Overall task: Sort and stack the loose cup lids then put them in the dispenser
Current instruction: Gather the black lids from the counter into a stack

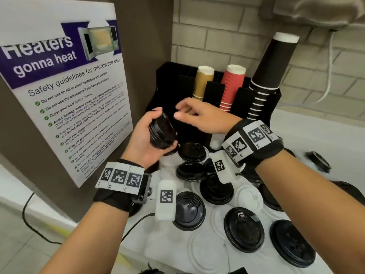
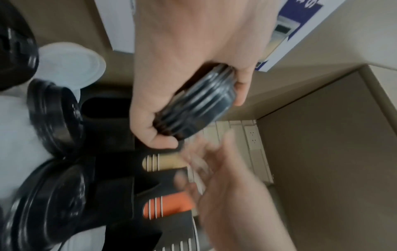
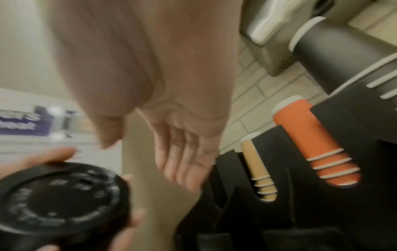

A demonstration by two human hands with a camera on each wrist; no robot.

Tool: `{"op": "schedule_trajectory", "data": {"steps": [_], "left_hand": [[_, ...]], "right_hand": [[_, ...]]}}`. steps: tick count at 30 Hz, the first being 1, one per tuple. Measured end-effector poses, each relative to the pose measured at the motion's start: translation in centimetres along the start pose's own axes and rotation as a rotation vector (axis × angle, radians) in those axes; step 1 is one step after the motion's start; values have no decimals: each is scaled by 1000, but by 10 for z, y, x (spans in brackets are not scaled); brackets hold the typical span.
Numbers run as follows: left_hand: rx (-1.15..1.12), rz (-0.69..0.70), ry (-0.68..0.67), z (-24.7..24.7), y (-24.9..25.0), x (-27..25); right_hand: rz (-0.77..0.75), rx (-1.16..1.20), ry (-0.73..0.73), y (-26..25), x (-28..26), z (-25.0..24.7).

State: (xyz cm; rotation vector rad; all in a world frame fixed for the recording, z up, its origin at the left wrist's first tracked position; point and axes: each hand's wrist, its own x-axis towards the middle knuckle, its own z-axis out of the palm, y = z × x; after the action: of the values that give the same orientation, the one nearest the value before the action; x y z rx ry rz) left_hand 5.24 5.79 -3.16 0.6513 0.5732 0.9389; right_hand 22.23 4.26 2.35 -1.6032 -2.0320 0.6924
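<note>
Lid stack, black, held in left hand at 9 o'clock of dispenser; right hand spread, apparently empty; loose grip risks stack fanning apart

We see the dispenser at the far edge of the counter, with three cup stacks in its slots. Loose lids lie scattered on the counter near us. The safety poster leans at the left, beside the dispenser.
</note>
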Motion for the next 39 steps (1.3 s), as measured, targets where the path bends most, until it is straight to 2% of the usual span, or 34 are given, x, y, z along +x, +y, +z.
{"op": "schedule_trajectory", "data": {"steps": [1, 4, 8, 14, 17, 19, 22, 24, 26, 39], "left_hand": [[-11, 13, 19, -4, 3, 0], [-29, 13, 13, -13, 10, -2], [-23, 8, -18, -16, 11, -4], [-21, -18, -55, -21, 10, -8], [24, -1, -20, -23, 10, -11], [41, 32, 22, -23, 9, -10], [18, 57, 7, -17, 5, -11], [18, 23, -52, -9, 1, -12], [-11, -7, -90, -1, -3, -13], [-58, 54, -45, 15, -11, -14]], "right_hand": [[78, -151, -39, 3, 3, -1], [332, -636, -320, 15, 8, 10], [435, -737, -505, 25, 19, 38], [465, -716, -475, 40, 25, 56], [501, -593, -395, 42, 22, 46], [410, -347, -249, 38, 17, 32], [111, 103, -67, 21, 4, 18], [-41, 188, -52, 9, -6, 19], [-130, 190, -30, 2, -13, 24], [-201, 261, 82, 1, -23, 33]]}}
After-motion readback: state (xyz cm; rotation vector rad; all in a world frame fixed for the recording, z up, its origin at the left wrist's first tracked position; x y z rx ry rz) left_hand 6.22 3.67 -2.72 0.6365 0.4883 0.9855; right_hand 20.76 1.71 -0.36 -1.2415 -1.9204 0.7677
